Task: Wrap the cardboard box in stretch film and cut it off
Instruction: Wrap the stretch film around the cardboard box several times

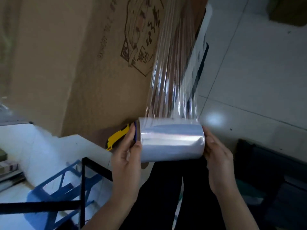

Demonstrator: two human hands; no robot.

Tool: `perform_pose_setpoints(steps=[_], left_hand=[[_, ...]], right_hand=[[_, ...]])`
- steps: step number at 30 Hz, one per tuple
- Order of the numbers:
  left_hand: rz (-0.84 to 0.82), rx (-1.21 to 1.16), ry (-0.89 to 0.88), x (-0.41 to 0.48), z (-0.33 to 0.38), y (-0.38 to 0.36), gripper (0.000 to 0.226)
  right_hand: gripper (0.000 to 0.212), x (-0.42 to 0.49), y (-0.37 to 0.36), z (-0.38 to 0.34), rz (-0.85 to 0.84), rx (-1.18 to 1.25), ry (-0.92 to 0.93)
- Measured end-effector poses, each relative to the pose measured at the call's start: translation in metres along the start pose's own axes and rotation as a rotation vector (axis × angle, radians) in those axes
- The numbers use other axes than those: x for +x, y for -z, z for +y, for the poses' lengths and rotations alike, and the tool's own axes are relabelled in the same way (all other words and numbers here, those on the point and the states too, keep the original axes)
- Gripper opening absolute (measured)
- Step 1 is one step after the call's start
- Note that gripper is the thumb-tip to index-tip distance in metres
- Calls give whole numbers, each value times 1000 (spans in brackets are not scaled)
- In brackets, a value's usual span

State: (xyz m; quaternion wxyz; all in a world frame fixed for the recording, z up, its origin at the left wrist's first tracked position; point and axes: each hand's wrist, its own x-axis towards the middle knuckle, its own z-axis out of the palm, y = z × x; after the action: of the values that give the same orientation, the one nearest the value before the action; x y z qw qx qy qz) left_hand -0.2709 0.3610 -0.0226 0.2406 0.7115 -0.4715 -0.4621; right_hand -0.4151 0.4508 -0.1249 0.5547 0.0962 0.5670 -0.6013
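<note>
While the film roll (172, 141) is clamped end-to-end between left hand (126, 156) and right hand (217, 163), just below the cardboard box (79, 63), the stretched film (172, 80) is best kept taut; overlap is wanted.

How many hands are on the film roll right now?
2. The left hand grips the roll's left end, with a yellow cutter tucked against it; the right hand presses the right end. Film stretches up to the cardboard box.
</note>
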Motion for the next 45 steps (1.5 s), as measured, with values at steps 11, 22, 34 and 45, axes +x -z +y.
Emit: perform_pose_setpoints(steps=[11,22,34,45], left_hand=[[-77,159,-111,15,-57,113,47],[-124,267,-251,60,-78,213,49],[-478,430,-378,170,-63,272,36],[-677,487,-519,249,-57,295,34]], right_hand=[[34,-72,-60,112,60,188,34],[32,-111,-144,203,121,396,-78],[35,-112,-265,269,382,585,41],[36,-90,-343,317,446,716,132]])
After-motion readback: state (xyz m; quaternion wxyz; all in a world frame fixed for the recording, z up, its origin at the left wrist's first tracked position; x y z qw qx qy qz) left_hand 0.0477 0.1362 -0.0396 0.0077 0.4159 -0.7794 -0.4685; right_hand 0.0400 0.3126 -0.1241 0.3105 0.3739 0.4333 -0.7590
